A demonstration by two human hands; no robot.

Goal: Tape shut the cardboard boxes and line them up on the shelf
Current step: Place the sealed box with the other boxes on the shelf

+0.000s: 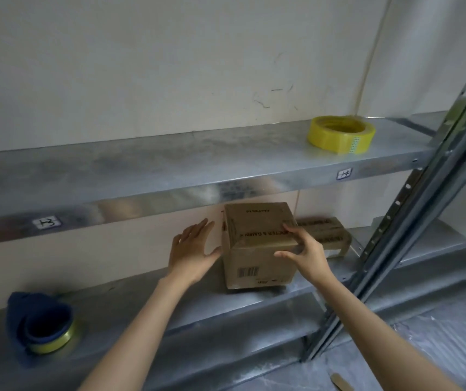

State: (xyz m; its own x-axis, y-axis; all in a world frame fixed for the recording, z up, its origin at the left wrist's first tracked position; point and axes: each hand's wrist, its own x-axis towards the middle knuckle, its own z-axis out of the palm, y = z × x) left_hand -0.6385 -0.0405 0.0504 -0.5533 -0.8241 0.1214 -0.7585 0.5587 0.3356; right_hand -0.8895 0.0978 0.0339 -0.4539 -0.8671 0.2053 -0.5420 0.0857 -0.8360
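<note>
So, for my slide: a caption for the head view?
Right hand grips a cardboard box on the lower shelf, left hand open beside it, tape roll above.

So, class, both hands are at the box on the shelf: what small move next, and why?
Probably press the left hand against the box and slide it in line with the flatter box beside it: the right hand grips its top edge, the left is open.

Can't see most of 2nd box point(325, 230), blocked by front cardboard box point(257, 249) and right hand point(308, 255). Can't read 2 shelf labels point(344, 174), too small. Lose wooden stick point(340, 380) at bottom edge.
</note>
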